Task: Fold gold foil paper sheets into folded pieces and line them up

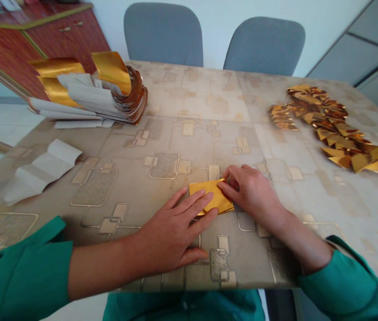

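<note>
The folded gold paper (225,203) lies on the tabletop (205,98) near its front edge, between the person's hands. The left hand (180,227) has its grip spread, fingers resting flat across the paper. The right hand (251,189) has its grip closed, thumb and fingers pinching the paper's right end. A pile of folded gold pieces (339,129) sits far right; a paper stack (132,104) stands far left, behind a creased pale sheet (42,171).

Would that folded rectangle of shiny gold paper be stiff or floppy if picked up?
The folded rectangle of shiny gold paper is probably light, since it looks thin. Being folded, it may be stiffer than one flat sheet. Its smooth surface might slide if pushed without the left hand resting on it.
</note>
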`<state>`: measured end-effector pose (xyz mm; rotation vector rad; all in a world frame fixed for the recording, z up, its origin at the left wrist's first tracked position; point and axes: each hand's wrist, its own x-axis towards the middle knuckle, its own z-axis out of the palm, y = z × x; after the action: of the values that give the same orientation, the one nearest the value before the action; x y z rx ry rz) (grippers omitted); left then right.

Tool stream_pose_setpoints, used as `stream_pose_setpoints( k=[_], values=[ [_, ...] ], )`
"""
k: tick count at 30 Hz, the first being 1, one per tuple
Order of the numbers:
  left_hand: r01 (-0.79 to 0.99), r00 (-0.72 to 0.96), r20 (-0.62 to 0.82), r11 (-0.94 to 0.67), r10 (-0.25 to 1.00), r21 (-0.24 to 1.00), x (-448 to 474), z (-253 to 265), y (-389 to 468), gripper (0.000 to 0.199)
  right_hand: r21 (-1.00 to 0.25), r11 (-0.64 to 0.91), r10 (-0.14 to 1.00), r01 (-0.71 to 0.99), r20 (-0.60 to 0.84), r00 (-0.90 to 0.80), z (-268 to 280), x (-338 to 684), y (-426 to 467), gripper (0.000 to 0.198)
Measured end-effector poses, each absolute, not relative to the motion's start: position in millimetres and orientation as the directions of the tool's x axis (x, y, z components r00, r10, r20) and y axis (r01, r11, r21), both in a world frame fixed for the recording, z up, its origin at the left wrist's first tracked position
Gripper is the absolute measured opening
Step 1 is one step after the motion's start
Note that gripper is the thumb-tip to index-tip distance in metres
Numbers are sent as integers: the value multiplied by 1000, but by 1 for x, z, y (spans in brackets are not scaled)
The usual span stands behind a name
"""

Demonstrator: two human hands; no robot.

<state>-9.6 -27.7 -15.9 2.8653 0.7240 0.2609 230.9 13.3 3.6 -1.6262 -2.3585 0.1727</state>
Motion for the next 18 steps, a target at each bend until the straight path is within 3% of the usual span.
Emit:
stream_pose_setpoints(
  k=[3, 7, 10, 18],
  values=[
    [456, 871, 97, -866, 481, 205, -9, -15, -26, 72, -266, 506, 854, 821, 291, -431, 14, 236, 2, 14],
    [452, 877, 87, -872, 473, 187, -8, -13, -24, 74, -178, 749, 659, 638, 294, -692, 15, 239, -22, 21],
    [447, 881, 84, -878, 465, 170, -8, -12, -23, 75, -135, 777, 617, 616, 364, -698, 5, 242, -36, 18],
    [430, 899, 42, -897, 436, 101, -12, -10, -20, 73, -87, 792, 585, 604, 389, -712, -1, 247, -40, 20]
  ],
)
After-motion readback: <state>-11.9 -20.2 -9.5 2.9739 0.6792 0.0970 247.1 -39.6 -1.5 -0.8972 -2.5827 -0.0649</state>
